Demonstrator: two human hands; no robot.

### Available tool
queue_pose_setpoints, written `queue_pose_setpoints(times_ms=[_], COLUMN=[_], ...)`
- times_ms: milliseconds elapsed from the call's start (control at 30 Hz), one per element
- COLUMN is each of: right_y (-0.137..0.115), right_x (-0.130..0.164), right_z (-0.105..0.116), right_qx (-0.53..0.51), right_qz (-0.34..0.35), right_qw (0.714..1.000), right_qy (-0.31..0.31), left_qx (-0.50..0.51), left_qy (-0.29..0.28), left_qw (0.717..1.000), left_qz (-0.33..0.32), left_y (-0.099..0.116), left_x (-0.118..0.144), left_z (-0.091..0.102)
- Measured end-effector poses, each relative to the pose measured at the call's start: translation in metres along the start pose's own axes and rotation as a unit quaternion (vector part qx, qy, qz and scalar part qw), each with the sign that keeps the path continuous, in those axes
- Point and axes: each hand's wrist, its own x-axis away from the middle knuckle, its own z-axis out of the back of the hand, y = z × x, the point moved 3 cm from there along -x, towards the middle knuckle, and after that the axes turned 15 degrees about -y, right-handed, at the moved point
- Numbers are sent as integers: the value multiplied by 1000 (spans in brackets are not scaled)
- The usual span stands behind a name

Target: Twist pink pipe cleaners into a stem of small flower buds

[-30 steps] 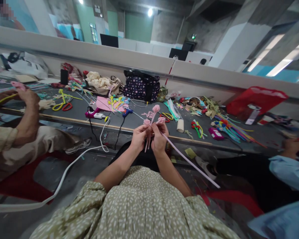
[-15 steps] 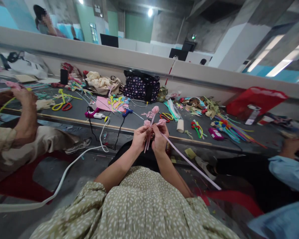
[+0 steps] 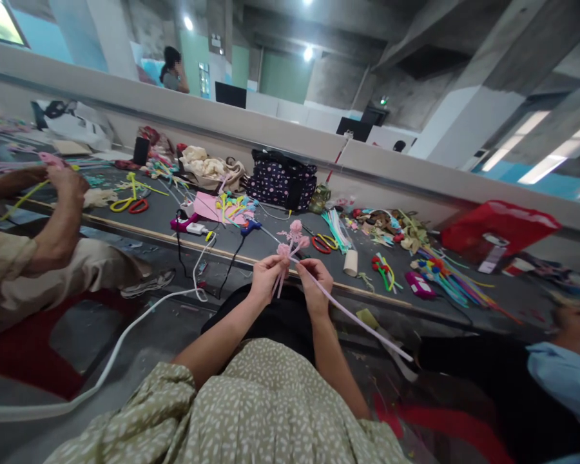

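My left hand (image 3: 265,278) pinches the stems of a small bunch of pink pipe-cleaner flowers (image 3: 292,240), whose fluffy heads stand just above my fingers. My right hand (image 3: 315,283) is closed on a long pale pink pipe cleaner (image 3: 362,322) that runs from the bunch down and to the right. Both hands are held close together in front of me, above my lap and a spotted green garment (image 3: 251,412).
A low grey work surface (image 3: 265,241) carries pipe cleaners, scissors (image 3: 321,243), glue guns (image 3: 183,222), a tape roll (image 3: 350,262), a dotted bag (image 3: 283,180) and a red basket (image 3: 497,225). Another person's arms (image 3: 53,212) work at the left; a person in blue (image 3: 560,367) sits at the right.
The view has tilted and my hands sit a little lower in it. My hands have drawn slightly apart, and the flower heads now stand clear above my fingers.
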Motion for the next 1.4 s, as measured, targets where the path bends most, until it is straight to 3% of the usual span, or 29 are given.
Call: queue_pose_setpoints(times_ms=[133,300,633,800,933,1200,1400], right_y=[-5,-18,-52,-47,-31,3,-2], right_x=[1,-1,-21,-29,-31,-22,-20], right_z=[12,23,38,42,46,34,17], right_qx=[65,128,169,52,-62,-260,-293], right_qz=[-3,64,163,92,35,-69,-28], right_qw=[998,990,972,994,997,963,955], right_qy=[-14,12,-5,-35,-25,24,-31], left_qx=[5,-20,-49,-38,-11,77,105], left_qy=[0,-19,-108,-148,-169,-165,-160], left_qw=[1000,1000,993,988,985,982,980], left_qz=[20,8,-2,13,26,56,50], left_y=[-4,-10,-2,0,-1,-2,-1], left_x=[1,2,6,9,9,8,7], left_z=[1,4,-4,-8,-10,-16,-18])
